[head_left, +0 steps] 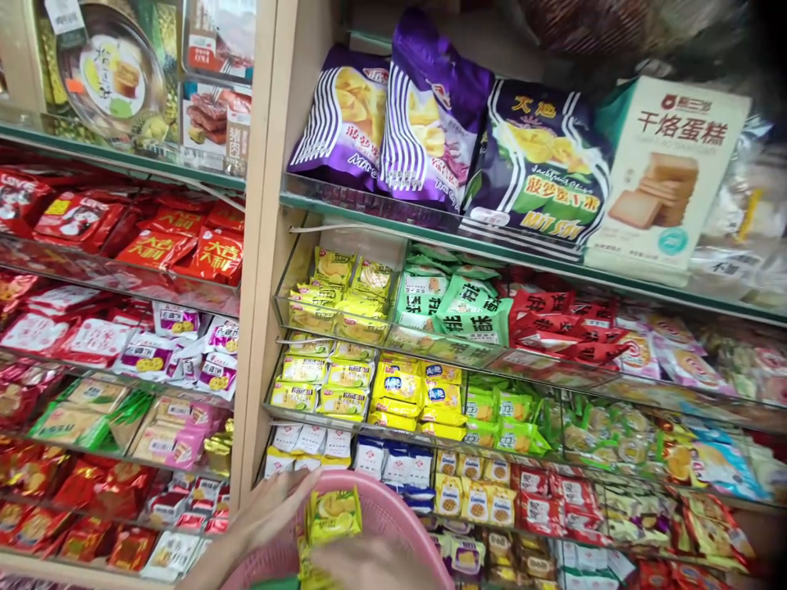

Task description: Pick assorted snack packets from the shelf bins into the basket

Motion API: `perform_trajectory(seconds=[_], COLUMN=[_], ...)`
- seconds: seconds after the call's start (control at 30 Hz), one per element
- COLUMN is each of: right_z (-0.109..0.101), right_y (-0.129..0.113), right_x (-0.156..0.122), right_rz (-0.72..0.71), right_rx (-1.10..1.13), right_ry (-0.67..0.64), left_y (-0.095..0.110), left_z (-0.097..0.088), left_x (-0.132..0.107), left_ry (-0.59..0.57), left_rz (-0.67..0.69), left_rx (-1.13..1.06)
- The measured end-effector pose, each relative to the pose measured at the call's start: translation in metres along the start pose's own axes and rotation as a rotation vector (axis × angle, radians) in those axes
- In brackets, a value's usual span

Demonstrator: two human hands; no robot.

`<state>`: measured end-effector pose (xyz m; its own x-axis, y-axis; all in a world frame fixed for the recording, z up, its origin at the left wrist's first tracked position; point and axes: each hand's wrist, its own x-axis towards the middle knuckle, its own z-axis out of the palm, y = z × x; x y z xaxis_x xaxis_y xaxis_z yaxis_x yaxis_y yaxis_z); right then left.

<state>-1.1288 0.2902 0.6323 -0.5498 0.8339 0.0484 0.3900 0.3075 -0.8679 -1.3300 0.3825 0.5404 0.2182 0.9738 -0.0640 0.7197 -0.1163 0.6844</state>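
Note:
A pink plastic basket (418, 528) shows at the bottom of the head view, cut off by the lower edge. My left hand (276, 508) grips its rim on the left side, fingers lying over the edge. Inside the basket are yellow-and-green snack packets (333, 515), stacked near the left wall, with a bit of something green (276, 583) beside them. Motion smears my right hand (372, 561), which is over the basket close to the yellow packets. Its fingers are too blurred to show whether they hold anything.
Shelves with clear-fronted bins rise beyond the basket. Yellow packets (353, 283) and green pouches (455, 303) fill an upper row. Purple chip bags (430, 123) and a cake box (670, 172) stand on a glass shelf (529, 254). A wooden upright (261, 246) separates the left bins.

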Motion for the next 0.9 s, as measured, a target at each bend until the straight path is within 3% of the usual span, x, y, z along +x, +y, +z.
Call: perform_trajectory(seconds=[0.07,0.23,0.3,0.37,0.5,0.73,0.9], right_z=[-0.042,-0.149,-0.180,-0.202,-0.224,-0.235,-0.238], right_y=[-0.018,-0.059,-0.068,-0.070,-0.067,-0.061,-0.063], right_x=[-0.002,-0.017,-0.019,-0.017,-0.005,0.005,0.006], right_rz=[-0.092,-0.335,-0.342,-0.320,-0.201,-0.192,-0.233], right_rx=[-0.201,-0.672,-0.769,-0.725,-0.435,-0.319,-0.295], right_ry=[0.191,1.002,1.154,1.178,1.007,0.951,1.014], left_y=[-0.002,-0.009,-0.009,-0.006,0.000,0.000,0.003], left_z=[0.000,0.001,0.001,0.002,0.001,-0.004,-0.006], left_x=[0.002,0.007,0.007,0.007,0.007,0.002,-0.005], left_ry=[0.006,-0.019,-0.015,-0.009,-0.011,0.015,0.034], left_rz=[0.000,0.020,0.024,0.033,0.059,0.039,0.019], left_rx=[-0.006,-0.013,-0.030,-0.038,-0.038,-0.016,-0.009])
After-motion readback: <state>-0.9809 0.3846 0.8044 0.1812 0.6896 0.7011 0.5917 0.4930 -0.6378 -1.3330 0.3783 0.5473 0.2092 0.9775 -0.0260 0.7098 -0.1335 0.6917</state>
